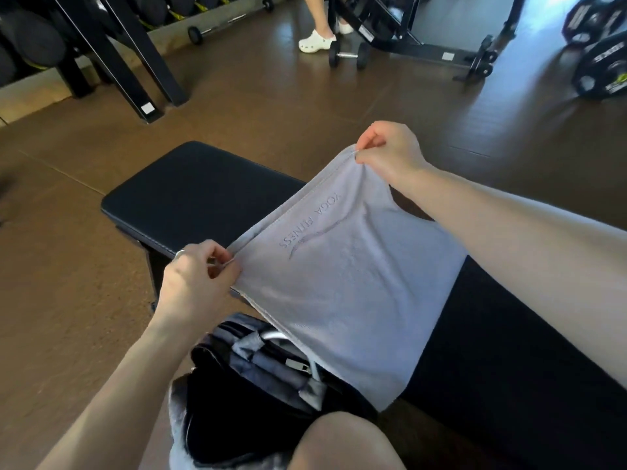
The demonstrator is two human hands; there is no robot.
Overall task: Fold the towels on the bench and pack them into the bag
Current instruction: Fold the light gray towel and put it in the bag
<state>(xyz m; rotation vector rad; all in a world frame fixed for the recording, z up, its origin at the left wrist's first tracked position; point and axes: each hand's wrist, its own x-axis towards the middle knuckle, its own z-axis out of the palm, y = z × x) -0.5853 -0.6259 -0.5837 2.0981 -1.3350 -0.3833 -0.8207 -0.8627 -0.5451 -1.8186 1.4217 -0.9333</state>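
Two hands hold one grey towel (pixel 339 283) up by its top corners; the left hand (pixel 196 283) pinches the near corner, the right hand (pixel 390 154) pinches the far one; the towel hangs over the black bench (pixel 190 188), its lower edge draping above the open dark bag (pixel 258 378) beside the bench.

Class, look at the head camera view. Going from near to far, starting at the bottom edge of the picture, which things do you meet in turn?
Open bag → left hand pinching one towel corner → right hand pinching the other corner → bare far end of the bench → dumbbell on the floor → white clog of another person.
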